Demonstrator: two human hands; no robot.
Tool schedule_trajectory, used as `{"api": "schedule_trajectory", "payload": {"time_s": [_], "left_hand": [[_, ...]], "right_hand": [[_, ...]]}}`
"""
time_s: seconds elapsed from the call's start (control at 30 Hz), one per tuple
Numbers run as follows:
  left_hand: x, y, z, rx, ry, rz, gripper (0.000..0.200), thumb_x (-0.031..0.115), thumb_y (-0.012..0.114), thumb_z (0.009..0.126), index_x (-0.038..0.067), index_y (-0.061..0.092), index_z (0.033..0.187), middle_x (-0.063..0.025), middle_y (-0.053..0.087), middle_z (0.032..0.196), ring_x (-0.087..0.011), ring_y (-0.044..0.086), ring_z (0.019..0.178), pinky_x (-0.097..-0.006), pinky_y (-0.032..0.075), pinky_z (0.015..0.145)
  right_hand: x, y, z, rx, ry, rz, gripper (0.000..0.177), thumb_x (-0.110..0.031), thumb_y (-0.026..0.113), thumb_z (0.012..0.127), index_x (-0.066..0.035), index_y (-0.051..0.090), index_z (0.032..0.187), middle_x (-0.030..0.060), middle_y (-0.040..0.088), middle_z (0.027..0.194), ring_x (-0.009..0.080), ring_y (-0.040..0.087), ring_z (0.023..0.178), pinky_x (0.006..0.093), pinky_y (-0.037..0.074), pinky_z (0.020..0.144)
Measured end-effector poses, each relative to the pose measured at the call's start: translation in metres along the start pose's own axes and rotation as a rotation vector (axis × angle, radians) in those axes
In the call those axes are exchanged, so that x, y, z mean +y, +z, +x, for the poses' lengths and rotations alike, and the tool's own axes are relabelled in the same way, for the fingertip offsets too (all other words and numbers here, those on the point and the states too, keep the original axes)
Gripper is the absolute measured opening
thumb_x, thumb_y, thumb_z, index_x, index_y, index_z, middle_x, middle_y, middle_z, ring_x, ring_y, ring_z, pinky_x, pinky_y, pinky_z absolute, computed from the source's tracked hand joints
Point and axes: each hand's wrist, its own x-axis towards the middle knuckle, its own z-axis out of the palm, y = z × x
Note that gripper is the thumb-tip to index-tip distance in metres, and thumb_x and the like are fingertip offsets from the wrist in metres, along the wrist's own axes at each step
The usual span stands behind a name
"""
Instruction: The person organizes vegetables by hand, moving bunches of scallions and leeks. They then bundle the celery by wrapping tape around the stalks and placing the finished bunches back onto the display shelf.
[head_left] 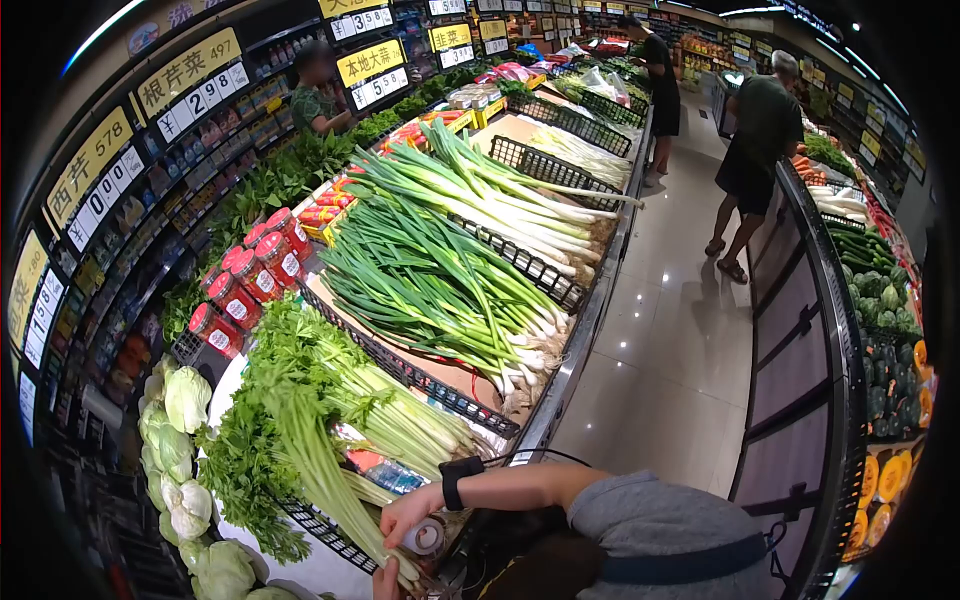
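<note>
A bunch of celery (pixel 315 455) lies slanted across the front of the stand, its leaves to the upper left and its stalk ends toward me. My left hand (pixel 385 580), partly cut off by the bottom edge, is closed around the lower stalks. Against the same stalks, my right hand (pixel 410 513) is curled shut, with a dark band on its wrist. A roll of clear tape (pixel 425 538) sits at its palm, seemingly held there; the fingers partly hide the grip. More celery (pixel 400 405) is piled just beyond.
Scallions (pixel 440 290) and leeks (pixel 480 195) fill black crates farther along. Red-lidded jars (pixel 235 300) and cabbages (pixel 190 510) flank the celery at left. Across the aisle (pixel 640 370), a dark-railed stand (pixel 800 340) holds produce. One person (pixel 765 125) stands in the aisle; others are farther off.
</note>
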Motion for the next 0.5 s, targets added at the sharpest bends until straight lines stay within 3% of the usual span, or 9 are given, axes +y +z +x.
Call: {"api": "schedule_trajectory", "payload": {"time_s": [0.07,0.13,0.2,0.23,0.27,0.3,0.37,0.43,0.5], "left_hand": [[-0.024,-0.016,0.008,0.131,0.071,0.19,0.022,0.027,0.057,0.087,0.005,0.056,0.087,-0.003,0.057,0.065,-0.0105,0.049,0.047,-0.0215,0.039,0.041],[-0.066,-0.029,0.033,0.172,0.457,0.454,0.027,0.031,0.06,0.085,0.005,0.057,0.087,-0.003,0.057,0.067,-0.0105,0.049,0.045,-0.0201,0.037,0.04],[-0.099,-0.032,0.055,0.244,0.384,0.293,0.028,0.032,0.06,0.084,0.004,0.057,0.085,-0.0032,0.057,0.066,-0.0101,0.047,0.044,-0.0197,0.036,0.039],[-0.109,-0.029,0.058,0.312,0.313,0.134,0.029,0.033,0.061,0.083,0.004,0.057,0.084,-0.0033,0.056,0.065,-0.0097,0.046,0.043,-0.0192,0.034,0.038],[-0.044,0.019,0.009,0.248,0.087,0.092,0.026,0.027,0.056,0.086,0.002,0.056,0.094,-0.0019,0.052,0.063,-0.0086,0.045,0.049,-0.0196,0.04,0.049],[-0.026,0.023,-0.012,0.249,0.084,0.094,0.026,0.027,0.056,0.086,0.002,0.056,0.094,-0.0019,0.052,0.063,-0.0086,0.045,0.049,-0.0196,0.04,0.049],[-0.007,0.028,-0.037,0.073,0.239,-0.202,0.029,0.023,0.051,0.087,0.002,0.051,0.107,0.0003,0.047,0.068,-0.0078,0.043,0.057,-0.021,0.039,0.059],[0.018,0.039,-0.056,-0.028,0.26,-0.29,0.032,0.023,0.051,0.086,0.002,0.049,0.11,0.0012,0.046,0.071,-0.0087,0.042,0.06,-0.0218,0.037,0.06],[0.033,0.045,-0.063,-0.238,0.309,-0.465,0.04,0.025,0.053,0.083,0.001,0.046,0.115,0.0031,0.044,0.078,-0.0105,0.041,0.066,-0.0234,0.033,0.061]], "right_hand": [[-0.002,0.005,0.007,0.071,-0.045,-0.404,0.053,-0.044,0.058,0.081,0.003,0.053,0.056,0.0066,0.047,0.045,0.0124,0.049,0.045,0.0351,0.033,0.042],[-0.029,0.03,0.009,0.18,0.003,-0.552,0.057,-0.049,0.059,0.077,0.002,0.052,0.053,0.0101,0.046,0.043,0.018,0.047,0.042,0.0373,0.032,0.041],[-0.026,0.044,0.02,0.379,0.032,-0.828,0.063,-0.057,0.059,0.07,0.002,0.053,0.051,0.0168,0.045,0.044,0.0316,0.043,0.041,0.0423,0.033,0.041],[-0.031,0.042,0.02,0.378,0.028,-0.827,0.063,-0.057,0.059,0.07,0.002,0.053,0.051,0.0168,0.045,0.044,0.0316,0.043,0.041,0.0423,0.033,0.041],[-0.042,0.039,0.017,0.301,0.003,-0.852,0.063,-0.058,0.058,0.071,0.001,0.053,0.05,0.0157,0.045,0.043,0.0318,0.045,0.041,0.0422,0.034,0.042],[-0.051,0.034,0.013,0.222,-0.021,-0.875,0.063,-0.06,0.057,0.071,0.0,0.054,0.05,0.0146,0.045,0.042,0.0319,0.047,0.042,0.0421,0.036,0.042],[-0.058,0.019,0.018,0.024,0.009,-0.754,0.059,-0.055,0.057,0.076,0.001,0.058,0.058,0.0121,0.054,0.05,0.0265,0.054,0.048,0.0375,0.042,0.048],[-0.056,0.013,0.021,-0.113,-0.175,-0.125,0.053,-0.046,0.055,0.084,0.004,0.06,0.071,0.009,0.062,0.064,0.0184,0.058,0.059,0.0321,0.046,0.056],[-0.077,0.017,0.011,-0.2,-0.084,-0.044,0.047,-0.039,0.052,0.089,0.007,0.059,0.08,0.0078,0.064,0.075,0.0113,0.057,0.068,0.0278,0.046,0.06]]}}
